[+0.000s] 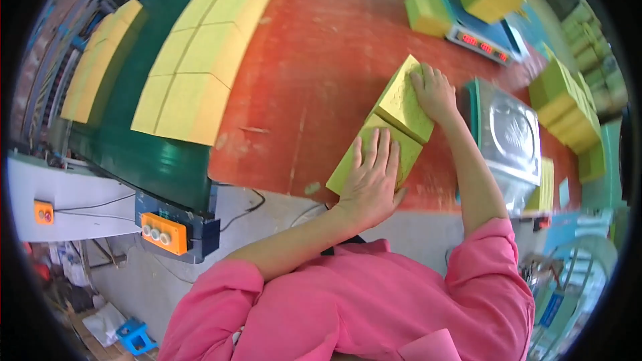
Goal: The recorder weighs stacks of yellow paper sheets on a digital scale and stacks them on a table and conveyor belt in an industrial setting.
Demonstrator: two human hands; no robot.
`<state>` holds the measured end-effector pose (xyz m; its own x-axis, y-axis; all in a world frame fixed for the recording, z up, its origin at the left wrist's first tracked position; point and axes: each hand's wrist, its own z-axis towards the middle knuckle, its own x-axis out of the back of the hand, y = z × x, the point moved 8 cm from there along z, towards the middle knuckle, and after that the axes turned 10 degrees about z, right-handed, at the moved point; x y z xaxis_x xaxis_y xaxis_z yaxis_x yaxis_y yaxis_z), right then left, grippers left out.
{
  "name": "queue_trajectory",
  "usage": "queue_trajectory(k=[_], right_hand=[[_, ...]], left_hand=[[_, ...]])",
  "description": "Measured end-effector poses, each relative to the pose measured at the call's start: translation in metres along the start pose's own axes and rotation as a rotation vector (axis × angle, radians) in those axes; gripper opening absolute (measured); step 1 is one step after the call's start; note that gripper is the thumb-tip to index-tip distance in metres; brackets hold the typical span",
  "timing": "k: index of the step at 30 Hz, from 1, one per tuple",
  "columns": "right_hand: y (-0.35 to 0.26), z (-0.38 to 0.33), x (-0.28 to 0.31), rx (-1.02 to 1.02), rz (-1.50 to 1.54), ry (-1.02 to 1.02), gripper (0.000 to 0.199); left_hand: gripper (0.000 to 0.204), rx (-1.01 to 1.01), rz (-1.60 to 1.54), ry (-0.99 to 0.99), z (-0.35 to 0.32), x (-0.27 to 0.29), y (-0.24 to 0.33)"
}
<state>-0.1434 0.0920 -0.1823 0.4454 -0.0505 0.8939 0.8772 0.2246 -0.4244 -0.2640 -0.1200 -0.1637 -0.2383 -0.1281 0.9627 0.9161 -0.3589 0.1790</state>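
Note:
Two yellow blocks, which look like stacks of paper, lie end to end at a slant on the red table [314,60] in front of me. My left hand [371,177] is spread flat over the nearer block [346,167], fingers stretched out and apart, thumb toward the right. On the farther block [400,101], my right hand [436,93] grips the right edge near the far end. Its thumb lies on the top and its fingers bend along the side; their tips are partly hard to see. A thin seam shows where the blocks meet.
Left of the table, rows of yellow blocks [194,53] stand on a green conveyor belt [150,154], with an orange button box [164,232] at its end. To the right are a clear-covered box [509,130], a digital scale [480,45] bearing a block, and more stacked blocks [565,103].

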Motion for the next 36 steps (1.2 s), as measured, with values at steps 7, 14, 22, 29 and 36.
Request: queue_trajectory(k=[7,14,22,29,36], right_hand=[[0.016,-0.141,0.096,0.203,-0.057,0.45,0.054],[0.053,-0.355,-0.03,-0.496,1.198,0.032,0.017],[-0.015,-0.358,-0.102,-0.526,2.223,-0.416,0.043],[0.04,-0.349,0.12,0.221,1.227,-0.388,0.06],[0.127,-0.28,0.291,0.428,0.465,0.065,0.08]], left_hand=[[0.084,-0.116,-0.037,0.015,-0.035,-0.003,0.072],[0.085,-0.052,0.143,0.071,-0.055,0.006,0.077],[0.082,-0.045,0.084,0.087,-0.079,0.005,0.08],[0.063,0.484,-1.219,0.053,-0.081,0.048,0.129],[0.052,0.38,-2.095,0.066,0.097,-0.027,0.23]])
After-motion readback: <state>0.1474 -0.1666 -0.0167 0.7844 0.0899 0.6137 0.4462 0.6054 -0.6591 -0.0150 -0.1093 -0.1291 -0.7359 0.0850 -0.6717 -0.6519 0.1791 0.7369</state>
